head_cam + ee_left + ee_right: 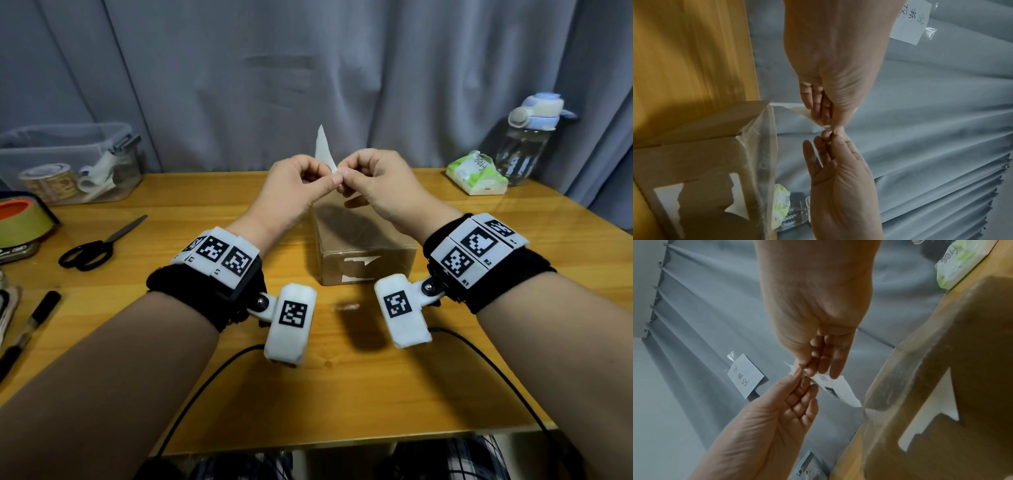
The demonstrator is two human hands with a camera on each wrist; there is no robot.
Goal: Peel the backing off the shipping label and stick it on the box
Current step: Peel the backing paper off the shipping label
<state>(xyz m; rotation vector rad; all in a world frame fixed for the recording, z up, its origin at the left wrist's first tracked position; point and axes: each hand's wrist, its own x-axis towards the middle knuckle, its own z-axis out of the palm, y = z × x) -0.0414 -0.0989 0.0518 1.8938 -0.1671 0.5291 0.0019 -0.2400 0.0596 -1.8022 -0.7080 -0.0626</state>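
Observation:
Both hands are raised over a brown cardboard box (363, 246) standing mid-table. Between them is a small white shipping label (322, 147), curled, its free end pointing up. My left hand (334, 178) pinches one corner with thumb and fingertip, and my right hand (346, 174) pinches the same corner from the other side. In the left wrist view the label (797, 112) hangs from the left hand (830, 126), with the right hand (828, 136) meeting it. The right wrist view shows print on the label (838, 391) beside the box (951, 353).
A clear bin (68, 161) with tape rolls, a tape roll (20, 219), scissors (99, 246) and a marker (30, 325) lie at the left. A tissue pack (476, 173) and water bottle (527, 137) stand at the back right. A grey curtain hangs behind.

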